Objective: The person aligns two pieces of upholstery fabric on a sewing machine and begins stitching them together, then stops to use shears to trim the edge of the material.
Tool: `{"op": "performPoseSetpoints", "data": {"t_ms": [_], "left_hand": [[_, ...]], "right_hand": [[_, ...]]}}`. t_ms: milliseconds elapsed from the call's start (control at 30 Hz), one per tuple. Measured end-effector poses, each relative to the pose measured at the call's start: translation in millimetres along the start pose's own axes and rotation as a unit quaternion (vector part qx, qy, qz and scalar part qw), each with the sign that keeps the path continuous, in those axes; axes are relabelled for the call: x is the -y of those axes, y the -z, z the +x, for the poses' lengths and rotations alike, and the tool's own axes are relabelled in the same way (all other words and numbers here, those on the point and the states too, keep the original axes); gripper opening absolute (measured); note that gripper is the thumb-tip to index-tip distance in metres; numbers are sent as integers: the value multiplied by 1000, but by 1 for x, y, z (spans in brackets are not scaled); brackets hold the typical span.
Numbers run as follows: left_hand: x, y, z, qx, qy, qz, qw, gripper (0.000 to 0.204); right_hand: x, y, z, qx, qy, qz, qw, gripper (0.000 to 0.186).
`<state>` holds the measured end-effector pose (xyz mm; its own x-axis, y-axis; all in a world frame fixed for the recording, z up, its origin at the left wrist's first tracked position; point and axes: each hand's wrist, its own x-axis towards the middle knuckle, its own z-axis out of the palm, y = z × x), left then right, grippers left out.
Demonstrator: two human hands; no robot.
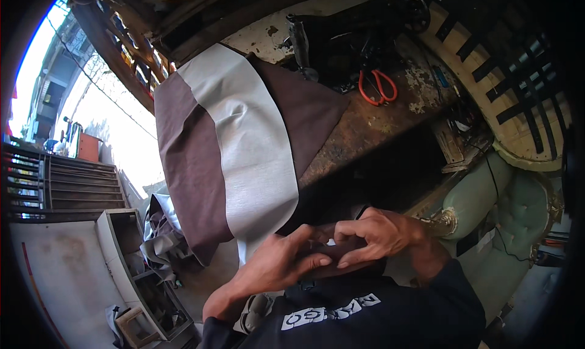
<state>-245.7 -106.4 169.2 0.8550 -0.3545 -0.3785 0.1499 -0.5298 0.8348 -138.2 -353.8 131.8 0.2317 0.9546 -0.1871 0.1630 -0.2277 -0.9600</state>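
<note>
- Workshop furniture is crowded around a scuffed, flaking worktop, seen from above.
- Nearest, before a dark shirt, the left hand and right hand are brought close together, fingers curled and thumbs nearly meeting.
- Between them a small piece of brown material is pinched, its edges gripped from both sides; its full shape is hidden by the fingers.
- Just beyond the left hand, a large brown sheet is draped over the left part of the worktop, crossed by a broad silver band.
- Farther right, orange-handled scissors are laid near a black sewing machine.
- At the right, a green tufted seat is overlooked by a curved wooden frame fitted with dark straps.
- Far left, a sunlit outdoor area is seen past a slatted barrier.
</note>
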Motion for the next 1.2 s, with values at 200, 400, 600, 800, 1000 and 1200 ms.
{"op": "performPoseSetpoints", "data": {"t_ms": [200,400,600,800,1000,1200], "left_hand": [[-40,71,-96,-195,-159,96,963,32],[-103,155,-93,34,-74,333,940,32],[-118,266,-113,-322,56,493,806,21],[-84,385,-174,-375,24,534,757,27],[-46,477,-265,-490,39,552,674,32],[11,420,-239,-549,88,468,687,33]], "right_hand": [[-7,41,-47,116,49,28,992,38],[13,61,-71,34,144,-7,989,29],[11,86,-109,-60,87,-127,986,35],[-5,75,-121,-309,-14,-129,942,20],[-29,71,-101,-431,-96,-136,887,12],[-37,64,-102,-496,2,-205,844,13]]}}
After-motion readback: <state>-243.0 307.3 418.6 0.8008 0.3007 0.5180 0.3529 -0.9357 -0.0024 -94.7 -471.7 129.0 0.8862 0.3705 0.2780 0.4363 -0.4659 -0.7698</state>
